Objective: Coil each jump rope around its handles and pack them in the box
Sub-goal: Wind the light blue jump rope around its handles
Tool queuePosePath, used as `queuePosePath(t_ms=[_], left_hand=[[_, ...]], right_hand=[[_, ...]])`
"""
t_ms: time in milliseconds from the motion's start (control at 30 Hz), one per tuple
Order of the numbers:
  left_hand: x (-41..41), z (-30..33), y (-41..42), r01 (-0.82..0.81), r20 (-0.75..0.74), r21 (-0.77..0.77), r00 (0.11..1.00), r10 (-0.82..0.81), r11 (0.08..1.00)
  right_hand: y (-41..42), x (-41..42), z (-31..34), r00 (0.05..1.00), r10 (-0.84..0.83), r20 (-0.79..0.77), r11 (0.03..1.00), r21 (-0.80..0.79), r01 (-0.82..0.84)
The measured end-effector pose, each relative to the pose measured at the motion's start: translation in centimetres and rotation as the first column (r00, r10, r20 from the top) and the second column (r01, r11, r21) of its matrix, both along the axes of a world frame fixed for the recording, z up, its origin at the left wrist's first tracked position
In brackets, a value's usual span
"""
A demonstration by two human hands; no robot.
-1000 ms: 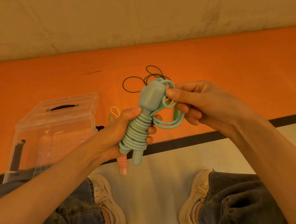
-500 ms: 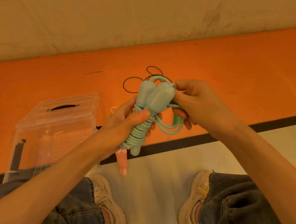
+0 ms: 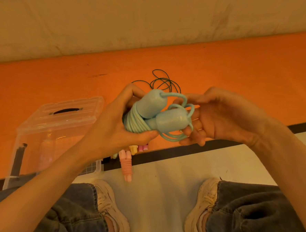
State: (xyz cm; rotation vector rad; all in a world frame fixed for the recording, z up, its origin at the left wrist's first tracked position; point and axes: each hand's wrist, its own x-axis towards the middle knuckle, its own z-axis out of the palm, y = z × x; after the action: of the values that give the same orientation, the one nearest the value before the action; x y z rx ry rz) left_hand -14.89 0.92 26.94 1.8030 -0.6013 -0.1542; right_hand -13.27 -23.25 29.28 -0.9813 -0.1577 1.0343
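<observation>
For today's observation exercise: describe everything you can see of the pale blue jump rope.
The pale blue plastic-looking jump rope has two rounded handles lying side by side, its cord coiled tightly round their shafts, with a few loose loops still free at the right. The left hand grips the coiled part; the right hand holds the loose loops. It is held above the floor.

Blue jump rope (image 3: 154,116) handles now tilted rightward

So mid-frame you've got the jump rope bundle (image 3: 152,115), left hand (image 3: 119,130) on its left, right hand (image 3: 220,120) on its right. Box (image 3: 58,121) sits far left on the floor (image 3: 162,179); loose cord (image 3: 161,80) above center, coiled rope (image 3: 126,166) just below.
</observation>
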Motion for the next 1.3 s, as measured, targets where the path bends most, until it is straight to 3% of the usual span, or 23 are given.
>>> queuePosePath(t_ms=[67, 200, 367, 467, 533, 600, 667, 733, 833, 900, 1000, 1067, 1200, 1300], left_hand=[[-0.1, 0.2, 0.2, 0.015, 0.046, 0.062, 0.999, -0.018, 0.998], [-0.1, -0.1, 0.3, 0.006, 0.174, 0.27, 0.983, -0.055, 0.963], [-0.1, -0.6, 0.4, -0.017, 0.323, 0.425, 0.937, -0.135, 0.905], [-0.3, -1.0, 0.1, -0.015, 0.358, 0.508, 0.913, -0.195, 0.861], [-0.4, -1.3, 0.1, -0.006, 0.319, 0.5, 0.931, -0.178, 0.866], [-0.3, -1.5, 0.1, 0.009, 0.281, 0.496, 0.945, -0.17, 0.868], [-0.6, -2.1, -0.5, 0.058, 0.229, 0.516, 0.952, -0.203, 0.855], [-1.2, -2.8, -1.3, 0.093, 0.155, 0.48, 0.97, -0.189, 0.872], [-1.0, -3.2, -1.7, 0.041, 0.049, 0.331, 0.997, -0.06, 0.943], [-0.6, -3.1, -1.5, 0.016, 0.003, 0.264, 1.0, -0.017, 0.964], [-0.4, -3.1, -1.4, 0.051, -0.045, 0.264, 0.998, -0.041, 0.963], [-0.6, -3.4, -1.5, 0.056, -0.077, 0.271, 0.996, -0.036, 0.961], [-0.6, -3.5, -1.6, 0.063, -0.121, 0.251, 0.992, -0.033, 0.966], [-0.6, -3.3, -1.8, 0.034, -0.152, 0.235, 0.988, 0.003, 0.971]], right_hand=[[0.4, -0.2, 0.1, 0.999, -0.035, 0.022, 0.991, -0.132, 0.037], [1.2, -0.3, -0.6, 0.969, -0.006, 0.249, 0.898, -0.424, 0.115], [0.1, -0.2, -0.5, 0.961, 0.095, 0.261, 0.89, -0.455, 0.035], [-0.1, -0.3, -0.8, 0.91, 0.234, 0.343, 0.808, -0.589, 0.015], [0.1, -0.4, -0.6, 0.851, 0.272, 0.449, 0.748, -0.655, 0.106], [-0.1, -0.1, -0.5, 0.816, 0.156, 0.556, 0.737, -0.616, 0.278], [-0.5, 0.5, -0.5, 0.791, -0.105, 0.603, 0.771, -0.453, 0.447], [-1.0, 1.0, -0.4, 0.787, -0.345, 0.512, 0.797, -0.283, 0.533], [-1.7, 1.2, -0.2, 0.801, -0.556, 0.224, 0.796, -0.132, 0.59], [-2.1, 1.3, -0.2, 0.801, -0.559, 0.213, 0.797, -0.13, 0.59], [-2.2, 0.9, -0.2, 0.75, -0.317, 0.58, 0.705, -0.385, 0.596], [-1.9, 0.8, -0.1, 0.688, -0.176, 0.704, 0.599, -0.477, 0.643], [-1.4, 0.7, -0.4, 0.622, -0.229, 0.748, 0.521, -0.446, 0.728], [-0.8, 0.7, -0.6, 0.479, -0.301, 0.824, 0.407, -0.343, 0.846]])
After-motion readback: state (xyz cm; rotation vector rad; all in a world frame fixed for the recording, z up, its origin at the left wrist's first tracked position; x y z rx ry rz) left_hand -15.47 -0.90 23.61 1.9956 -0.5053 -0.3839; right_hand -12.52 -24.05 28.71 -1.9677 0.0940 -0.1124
